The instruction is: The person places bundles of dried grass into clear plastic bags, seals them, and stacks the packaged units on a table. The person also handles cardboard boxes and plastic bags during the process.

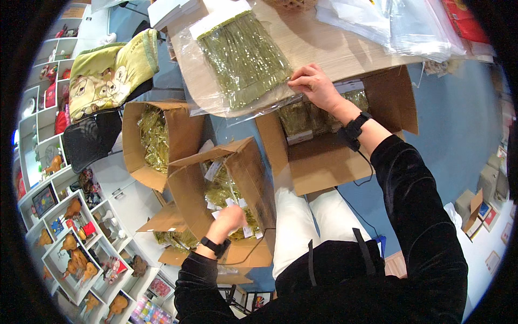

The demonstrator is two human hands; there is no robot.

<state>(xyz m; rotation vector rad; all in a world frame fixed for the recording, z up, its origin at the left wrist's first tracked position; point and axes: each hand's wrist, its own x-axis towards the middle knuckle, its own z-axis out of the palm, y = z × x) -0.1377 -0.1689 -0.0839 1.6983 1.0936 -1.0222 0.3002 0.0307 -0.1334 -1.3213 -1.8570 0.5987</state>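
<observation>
A gold-green tinsel fringe [247,56] with a white header lies in a clear plastic bag [259,107] on the table. The bag's open-looking end hangs past the table's near edge. My right hand [313,85] is at the fringe's lower right corner, thumb and forefinger pinched on the bag's edge. Lower left, my left hand [230,220] reaches over an open cardboard box [247,178]. In that box are shiny gold tinsel bundles [220,188] with small white tags. The left fingertips are partly hidden, so whether they grip a bundle is unclear.
Another cardboard box [182,125] of tinsel stands left. Before my lap, an open box [323,170] holds packed fringes [303,117]. Clear plastic bags [404,28] lie on the wooden table [323,44]. A chair [95,137] bears a yellow-green blanket [109,81]. Shelves [60,267] line the left.
</observation>
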